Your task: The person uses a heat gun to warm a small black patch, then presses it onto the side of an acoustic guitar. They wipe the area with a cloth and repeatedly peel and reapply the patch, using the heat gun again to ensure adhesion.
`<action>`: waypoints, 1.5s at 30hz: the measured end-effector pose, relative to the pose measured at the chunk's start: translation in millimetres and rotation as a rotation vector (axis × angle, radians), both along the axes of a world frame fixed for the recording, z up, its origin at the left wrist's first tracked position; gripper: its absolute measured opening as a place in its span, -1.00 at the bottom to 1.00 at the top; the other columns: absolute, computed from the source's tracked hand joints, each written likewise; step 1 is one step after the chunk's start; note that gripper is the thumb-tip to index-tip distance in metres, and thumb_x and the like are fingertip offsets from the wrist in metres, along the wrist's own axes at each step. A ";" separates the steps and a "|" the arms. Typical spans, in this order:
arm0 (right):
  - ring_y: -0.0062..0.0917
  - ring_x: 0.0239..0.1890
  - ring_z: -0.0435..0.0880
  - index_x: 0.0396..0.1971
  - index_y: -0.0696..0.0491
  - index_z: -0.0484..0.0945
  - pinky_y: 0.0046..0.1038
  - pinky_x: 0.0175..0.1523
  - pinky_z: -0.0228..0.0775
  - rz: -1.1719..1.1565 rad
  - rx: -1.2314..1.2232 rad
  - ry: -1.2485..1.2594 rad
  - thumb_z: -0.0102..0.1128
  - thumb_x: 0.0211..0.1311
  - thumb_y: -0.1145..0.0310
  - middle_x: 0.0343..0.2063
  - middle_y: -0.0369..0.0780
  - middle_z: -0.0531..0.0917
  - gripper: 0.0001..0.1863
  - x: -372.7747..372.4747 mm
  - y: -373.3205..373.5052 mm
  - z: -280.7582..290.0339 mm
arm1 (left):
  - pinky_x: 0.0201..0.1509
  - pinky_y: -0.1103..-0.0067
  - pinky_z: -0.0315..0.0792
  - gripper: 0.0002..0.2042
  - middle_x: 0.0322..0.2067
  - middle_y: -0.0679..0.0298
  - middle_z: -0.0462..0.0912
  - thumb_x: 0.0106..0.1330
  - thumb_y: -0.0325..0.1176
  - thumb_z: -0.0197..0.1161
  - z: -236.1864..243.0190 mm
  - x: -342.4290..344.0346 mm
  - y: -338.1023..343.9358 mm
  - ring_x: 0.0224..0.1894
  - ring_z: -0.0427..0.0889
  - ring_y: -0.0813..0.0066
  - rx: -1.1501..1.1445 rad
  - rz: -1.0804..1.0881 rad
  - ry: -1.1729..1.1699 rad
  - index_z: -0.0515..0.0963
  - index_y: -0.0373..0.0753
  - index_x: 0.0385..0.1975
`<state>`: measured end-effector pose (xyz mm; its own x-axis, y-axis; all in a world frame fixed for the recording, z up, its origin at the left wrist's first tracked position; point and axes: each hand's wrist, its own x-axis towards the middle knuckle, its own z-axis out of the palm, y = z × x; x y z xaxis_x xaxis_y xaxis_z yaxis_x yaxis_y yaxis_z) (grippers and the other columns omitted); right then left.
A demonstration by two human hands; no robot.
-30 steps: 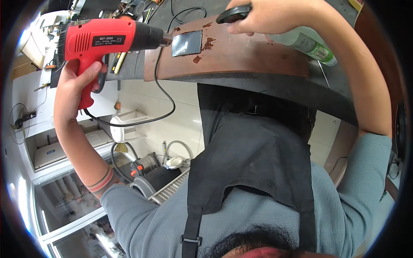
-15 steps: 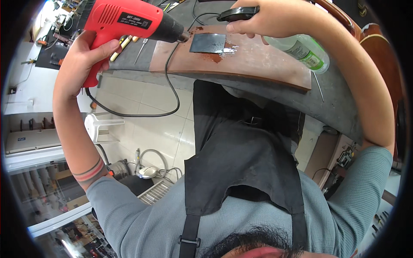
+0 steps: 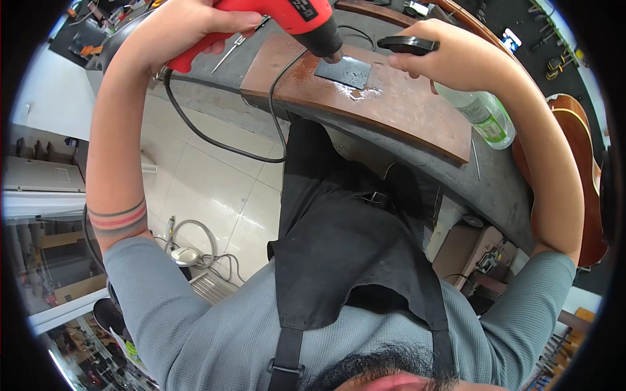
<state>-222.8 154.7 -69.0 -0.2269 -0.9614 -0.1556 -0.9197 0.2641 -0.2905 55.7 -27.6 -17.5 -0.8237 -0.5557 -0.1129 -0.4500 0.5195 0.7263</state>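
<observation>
My left hand (image 3: 186, 29) is closed around the handle of a red heat gun (image 3: 297, 13). Its dark nozzle points down over the upper left edge of a small dark rectangular sheet (image 3: 349, 73); whether they touch I cannot tell. Drops of liquid bead on the sheet, and a shiny wet patch spreads along its near edge. Beneath it lies a thick brown board (image 3: 411, 117). At the right, my right hand (image 3: 450, 52) grips a clear spray bottle (image 3: 486, 117) with a black spray head (image 3: 407, 44) aimed left toward the sheet. My fingers partly hide the bottle's neck.
The heat gun's black cord (image 3: 222, 148) loops past the front of the dark workbench (image 3: 502, 195). A thin metal rod (image 3: 475, 159) lies beside the board's right end, and a slim pointed tool (image 3: 228, 55) lies at its left. A guitar body (image 3: 574, 169) stands at the right.
The heat gun has moved right, its nozzle now over the sheet's edge. More liquid covers the sheet and the board around it. The whole view has turned somewhat.
</observation>
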 end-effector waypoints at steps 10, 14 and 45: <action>-0.47 -0.34 0.83 0.19 0.12 0.77 -0.37 -0.13 0.72 0.162 -0.051 0.316 0.47 0.53 -0.01 -0.11 -0.13 0.79 -0.48 -8.1 -5.2 -17.4 | -0.36 0.60 0.49 -0.69 -0.38 0.32 0.70 0.43 -0.39 0.48 -10.3 -12.9 -13.3 -0.48 0.60 0.61 -0.040 0.023 0.031 0.65 -0.37 0.08; -0.44 -0.32 0.84 0.19 0.10 0.77 -0.36 -0.12 0.72 0.038 0.028 0.181 0.47 0.52 -0.01 -0.10 -0.12 0.80 -0.49 7.9 -8.1 -2.4 | -0.35 0.59 0.52 -0.69 -0.39 0.32 0.70 0.40 -0.39 0.49 -12.1 -20.2 -17.6 -0.48 0.61 0.59 -0.024 0.032 0.042 0.65 -0.38 0.05; -0.66 -0.26 0.73 0.12 0.15 0.64 -0.50 -0.16 0.59 -0.265 -0.690 -0.395 0.31 0.69 0.11 -0.28 -0.33 0.72 -0.63 -62.6 -36.1 30.4 | -0.32 0.57 0.54 -0.63 -0.27 0.28 0.73 0.38 -0.50 0.51 -13.0 45.1 -78.3 -0.42 0.65 0.58 0.165 0.196 0.172 0.62 -0.32 0.16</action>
<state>-285.3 118.6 -38.6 -0.5113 -0.7926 0.3323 -0.6486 0.1022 -0.7542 100.8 -105.9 -30.5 -0.7178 -0.6913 -0.0835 -0.3933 0.3036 0.8678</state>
